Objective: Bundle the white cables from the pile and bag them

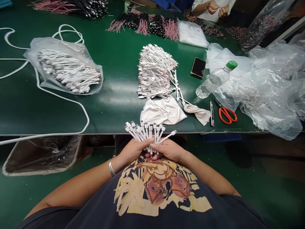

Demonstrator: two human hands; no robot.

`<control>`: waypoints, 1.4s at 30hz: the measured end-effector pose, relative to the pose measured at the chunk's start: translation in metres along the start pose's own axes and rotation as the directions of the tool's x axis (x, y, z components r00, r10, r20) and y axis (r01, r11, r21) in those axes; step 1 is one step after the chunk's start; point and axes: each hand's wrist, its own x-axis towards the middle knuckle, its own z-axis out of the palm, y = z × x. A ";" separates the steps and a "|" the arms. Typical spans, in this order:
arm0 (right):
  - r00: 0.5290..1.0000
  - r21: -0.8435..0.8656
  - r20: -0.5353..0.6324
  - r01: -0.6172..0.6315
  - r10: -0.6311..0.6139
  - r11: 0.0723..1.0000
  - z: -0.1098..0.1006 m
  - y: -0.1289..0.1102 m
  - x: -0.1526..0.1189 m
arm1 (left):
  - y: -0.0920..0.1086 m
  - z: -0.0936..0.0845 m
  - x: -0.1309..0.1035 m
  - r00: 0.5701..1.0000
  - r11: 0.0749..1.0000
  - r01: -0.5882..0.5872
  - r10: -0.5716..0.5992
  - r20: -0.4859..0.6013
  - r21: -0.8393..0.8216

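Both my hands grip one fanned bunch of short white USB cables (145,129) at the table's front edge, close to my body. My left hand (135,149) pinches the bunch from the left, thumb on top. From the right, my right hand (170,149) closes on it too, its thumb meeting the left one. The connector ends spread upward and away from me, and thin wire ends show below the thumbs. Just beyond lies a crumpled white cloth (163,110). Behind it is a large pile of similar white cables (156,70), several lying loose at its right side.
An open plastic bag of white cables (69,68) lies left, beside a long white cord (81,106). To the right are a phone (198,67), bottle (213,81), cutter knife (212,114), red-handled scissors (227,115) and plastic bags (269,86). Across the table, a person's hands (217,8) work.
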 end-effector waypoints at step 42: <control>0.760 -0.657 0.097 0.533 -0.642 0.532 0.065 -0.098 0.035 | 0.083 -0.027 -0.010 0.654 0.270 -0.439 0.750 0.099 0.857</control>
